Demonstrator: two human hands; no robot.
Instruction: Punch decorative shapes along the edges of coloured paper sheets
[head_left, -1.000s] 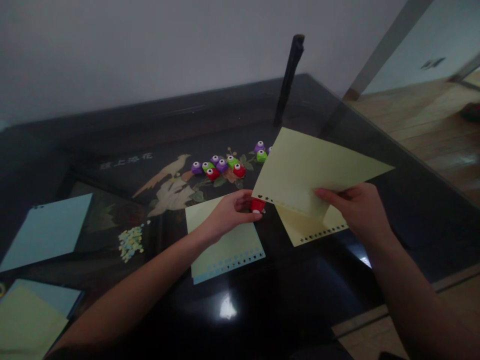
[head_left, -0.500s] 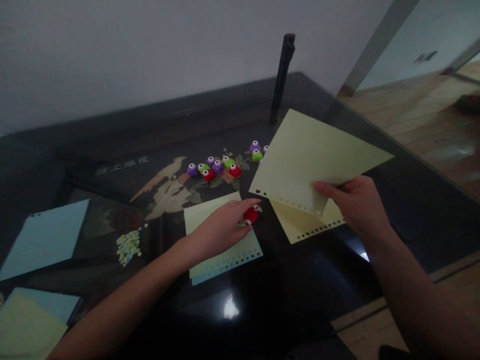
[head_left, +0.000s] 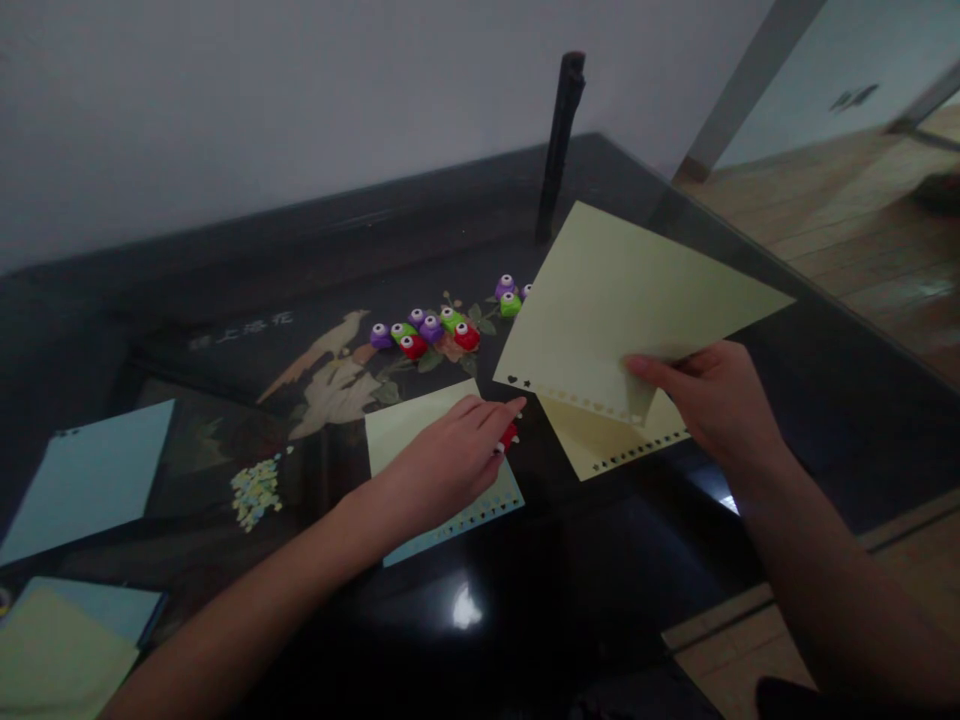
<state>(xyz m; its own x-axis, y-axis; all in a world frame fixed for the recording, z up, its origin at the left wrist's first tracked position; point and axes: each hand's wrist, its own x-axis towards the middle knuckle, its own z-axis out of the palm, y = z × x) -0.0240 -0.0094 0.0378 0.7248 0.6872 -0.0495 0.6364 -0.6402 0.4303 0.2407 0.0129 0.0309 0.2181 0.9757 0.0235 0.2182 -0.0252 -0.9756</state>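
Note:
My left hand (head_left: 450, 460) is closed round a small red punch (head_left: 508, 437), mostly hidden by the fingers, above a yellow sheet (head_left: 397, 425) lying on a blue one. In my right hand (head_left: 712, 395) a pale yellow sheet (head_left: 615, 290) is pinched between thumb and fingers, raised and tilted. Two punched holes, a heart and a star, show at its left corner. Under it lies another yellow sheet (head_left: 577, 440) with a row of holes along its near edge.
Purple, green and red punches (head_left: 431, 328) with eye-like tops stand behind the sheets. Small paper cutouts (head_left: 256, 490) lie left, near a blue sheet (head_left: 94, 475). More sheets (head_left: 60, 640) sit at the lower left. A black post (head_left: 559, 150) rises at the back.
My left hand has turned over the red punch, so less of it shows. My right hand still holds the yellow sheet, almost unmoved. The view has shifted slightly.

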